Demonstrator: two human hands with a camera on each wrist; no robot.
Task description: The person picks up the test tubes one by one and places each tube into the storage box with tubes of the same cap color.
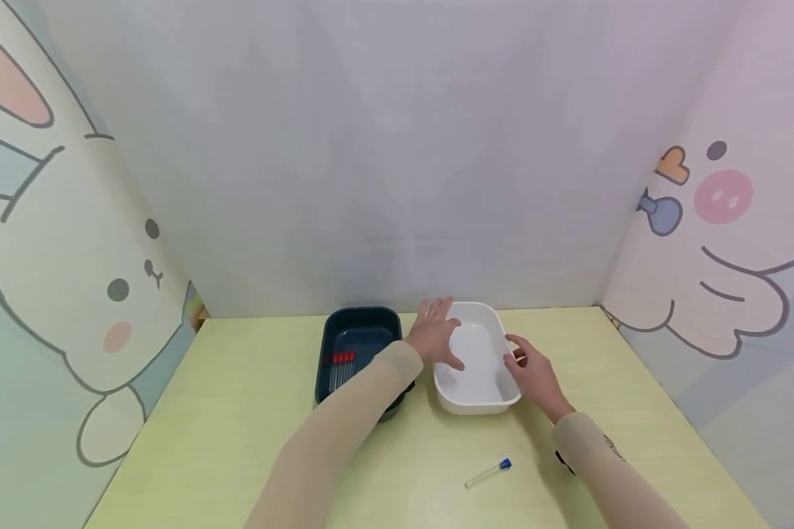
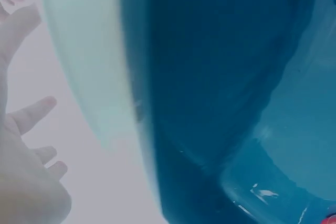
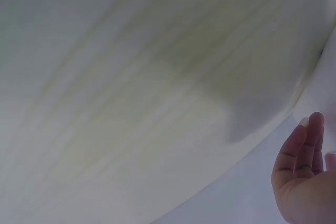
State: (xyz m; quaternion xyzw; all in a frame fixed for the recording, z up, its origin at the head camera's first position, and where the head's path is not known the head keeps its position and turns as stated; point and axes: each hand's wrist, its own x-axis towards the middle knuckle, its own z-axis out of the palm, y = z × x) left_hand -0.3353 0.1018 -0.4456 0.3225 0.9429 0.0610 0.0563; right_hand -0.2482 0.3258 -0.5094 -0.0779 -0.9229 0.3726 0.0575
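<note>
A white basin (image 1: 478,353) stands on the table between both hands. My left hand (image 1: 437,338) is at its left side, fingers spread and thumb over the inside. The left wrist view shows this hand (image 2: 29,171) with its fingers apart. At the basin's right rim is my right hand (image 1: 534,373), thumb and fingers parted; contact with the rim is unclear. In the right wrist view this hand's (image 3: 304,171) fingers are loosely bent. A clear tube with a blue cap (image 1: 488,474) lies in front of the basin.
Left of the white basin stands a dark blue basin (image 1: 364,316), partly covered by my left forearm. Several red-capped tubes (image 1: 342,371) lie inside it. A pale curtain (image 1: 397,184) hangs behind the yellowish table (image 1: 238,411), with cartoon-printed cloths at both sides.
</note>
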